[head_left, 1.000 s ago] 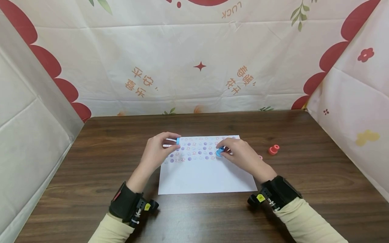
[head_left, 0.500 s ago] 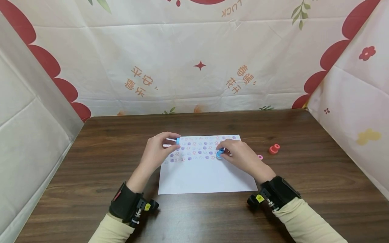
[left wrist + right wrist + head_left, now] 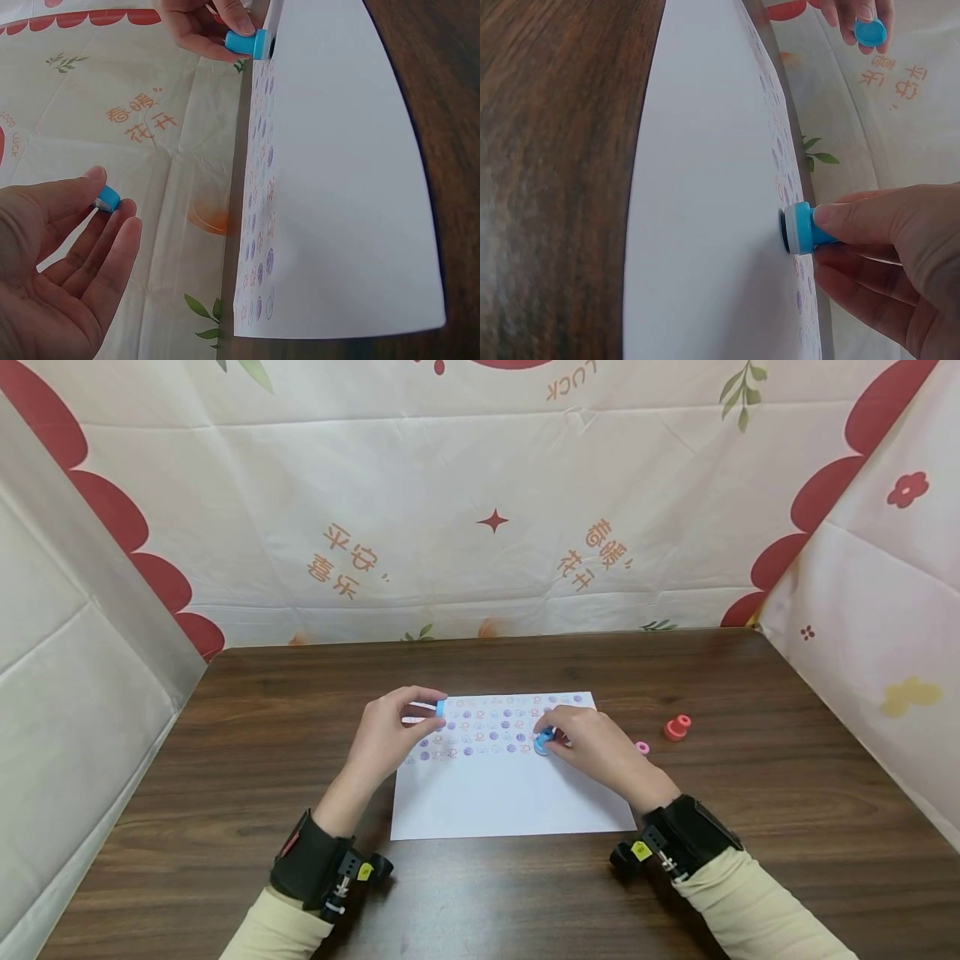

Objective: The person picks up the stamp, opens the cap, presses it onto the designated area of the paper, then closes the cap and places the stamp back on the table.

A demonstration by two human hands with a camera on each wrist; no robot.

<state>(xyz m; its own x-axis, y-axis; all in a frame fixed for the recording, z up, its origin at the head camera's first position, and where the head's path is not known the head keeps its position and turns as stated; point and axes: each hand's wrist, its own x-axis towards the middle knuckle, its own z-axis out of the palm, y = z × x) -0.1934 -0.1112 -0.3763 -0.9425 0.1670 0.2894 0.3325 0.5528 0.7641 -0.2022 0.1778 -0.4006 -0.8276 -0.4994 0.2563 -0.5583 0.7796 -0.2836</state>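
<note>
My right hand [image 3: 596, 745] pinches a blue toy stamp [image 3: 804, 228] by its handle. The stamp's face is at the white paper [image 3: 510, 802], at the right end of the lowest row of prints; whether it touches is hard to tell. In the left wrist view the same stamp [image 3: 251, 45] shows at the top. Small purple, blue and red prints [image 3: 491, 727] fill rows across the paper's far part. Above the paper's far left corner, my left hand [image 3: 386, 731] holds a small round blue cap [image 3: 109, 198] between thumb and fingertips.
A red stamp [image 3: 677, 727] stands on the brown wooden table [image 3: 225, 793] to the right of the paper. A pink ring-shaped top [image 3: 642, 748] peeks out behind my right hand. A printed cloth [image 3: 465, 468] hangs behind the table, with more at both sides.
The blue stamp and my right hand have shifted very slightly toward me, and the pink ring shows more. My left hand has stayed in place with the cap.
</note>
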